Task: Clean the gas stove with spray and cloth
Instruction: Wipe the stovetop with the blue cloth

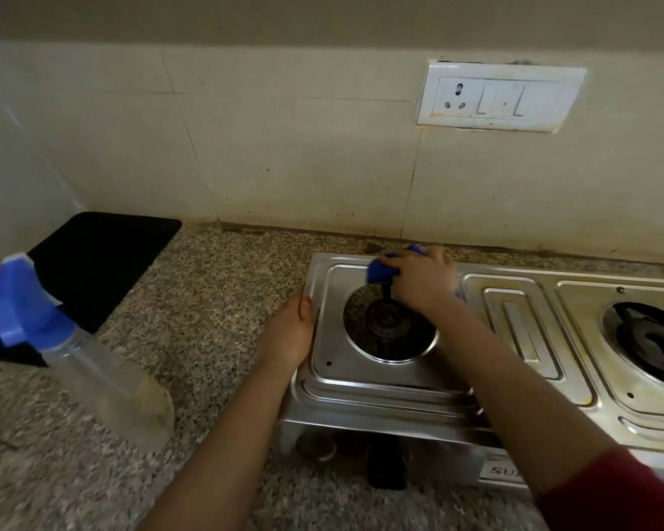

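From the head camera, the right hand [422,285] is gripping a bunched blue cloth [380,270] and pressing it onto the back left corner of the stove [361,383], just behind the left burner [388,323]. The left hand [288,331] is bracing the stove at its left edge, palm against the side and thumb hooked over the rim. Its other fingers are hidden.

The spray bottle [93,362], clear with a blue trigger head, is standing on the speckled counter [208,300] well to the left of the stove, and neither hand is touching it. A black mat [93,262] is lying behind it, and a switch plate [499,97] is showing on the tiled wall.

Judging by this, the spraying is probably done for now and the wiping is under way but far from finished. The steel around the left burner is looking fairly bright. The middle strip and the panel around the right burner [648,343] are showing yellowish smears, so that side, and likely the front face, are left to wipe.
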